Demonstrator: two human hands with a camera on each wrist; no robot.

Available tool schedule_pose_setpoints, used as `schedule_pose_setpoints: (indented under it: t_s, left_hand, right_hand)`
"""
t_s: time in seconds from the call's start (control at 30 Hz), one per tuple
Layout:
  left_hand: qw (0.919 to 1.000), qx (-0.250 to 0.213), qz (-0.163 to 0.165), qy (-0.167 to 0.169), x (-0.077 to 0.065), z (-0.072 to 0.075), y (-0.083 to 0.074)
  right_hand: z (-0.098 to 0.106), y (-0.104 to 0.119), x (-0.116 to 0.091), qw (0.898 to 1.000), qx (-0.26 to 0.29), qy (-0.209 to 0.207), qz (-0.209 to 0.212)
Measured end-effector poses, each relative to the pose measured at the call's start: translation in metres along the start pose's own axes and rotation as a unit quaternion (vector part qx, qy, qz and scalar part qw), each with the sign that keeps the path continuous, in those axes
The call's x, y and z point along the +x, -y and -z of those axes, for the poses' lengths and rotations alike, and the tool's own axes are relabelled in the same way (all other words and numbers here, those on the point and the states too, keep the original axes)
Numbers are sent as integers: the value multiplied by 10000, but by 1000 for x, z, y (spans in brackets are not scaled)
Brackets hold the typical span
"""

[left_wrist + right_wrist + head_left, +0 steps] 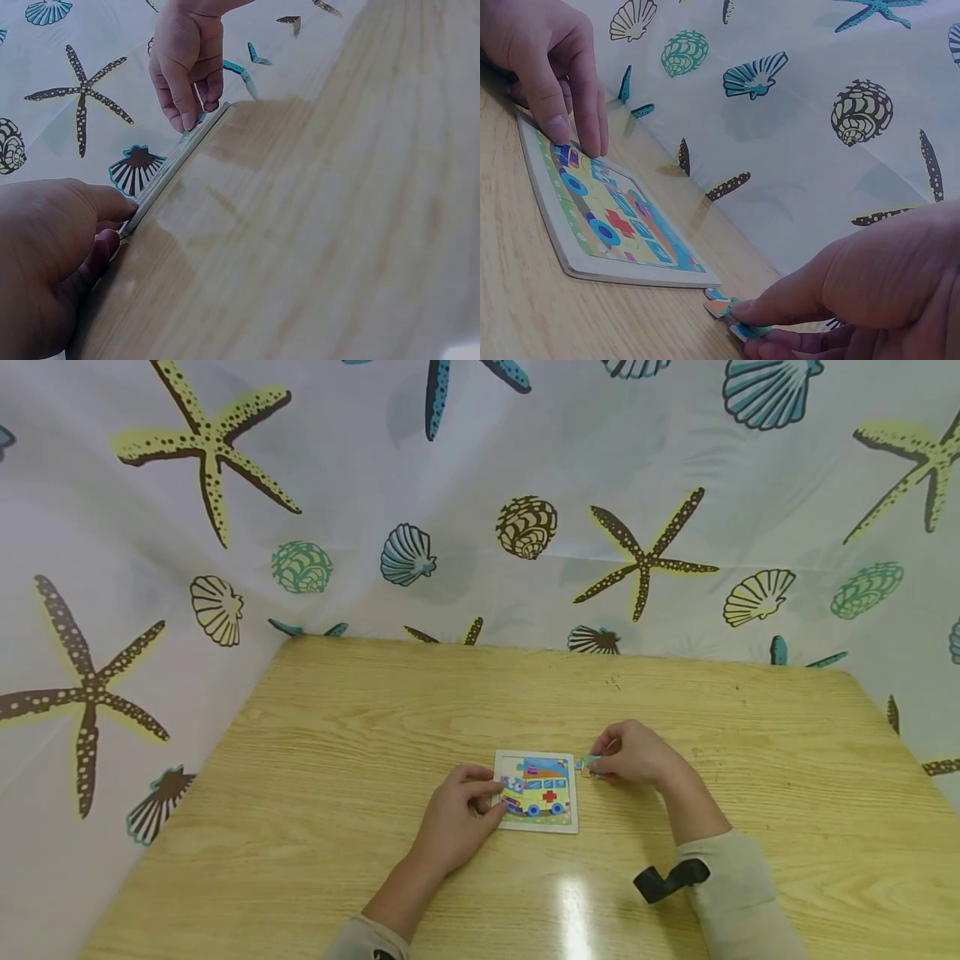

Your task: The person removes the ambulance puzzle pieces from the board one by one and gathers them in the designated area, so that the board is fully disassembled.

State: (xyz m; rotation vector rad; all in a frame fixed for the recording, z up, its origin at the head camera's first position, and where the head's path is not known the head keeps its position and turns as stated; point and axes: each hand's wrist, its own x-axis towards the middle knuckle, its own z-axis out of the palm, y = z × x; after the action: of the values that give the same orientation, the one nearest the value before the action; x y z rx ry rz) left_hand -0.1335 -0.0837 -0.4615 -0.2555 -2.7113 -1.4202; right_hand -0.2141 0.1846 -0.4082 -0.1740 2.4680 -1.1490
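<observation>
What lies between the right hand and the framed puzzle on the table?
A small loose puzzle piece, pinched in the right hand's fingertips, lies there, just off the right edge of the framed puzzle; the head view shows it.

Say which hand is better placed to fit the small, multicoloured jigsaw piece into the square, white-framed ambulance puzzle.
Right, probably: the right hand pinches the jigsaw piece beside the ambulance puzzle. The left hand holds the puzzle's left edge and could steady it.
</observation>
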Motion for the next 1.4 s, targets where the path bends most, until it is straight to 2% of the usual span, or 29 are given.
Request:
schedule_pose_setpoints:
  t_s: [0.3,0.6,0.83,1.2,1.4]
  left_hand:
    - [10000,-2,48,24,1,1,-1]
    - [10000,-27,29,54,0,0,0]
    - [10000,-8,15,48,0,1,-2]
    - [10000,-24,67,70,1,1,-2]
    - [9999,-33,42,104,0,1,-2]
  right_hand:
    - [-4,9,-3,9987,-421,-219,-191]
    - [-6,10,-2,9985,-510,-205,-4]
    - [-12,10,3,9987,-181,37,482]
    - [-35,18,12,9911,-353,220,1264]
    - [-50,22,13,9903,-237,260,1347]
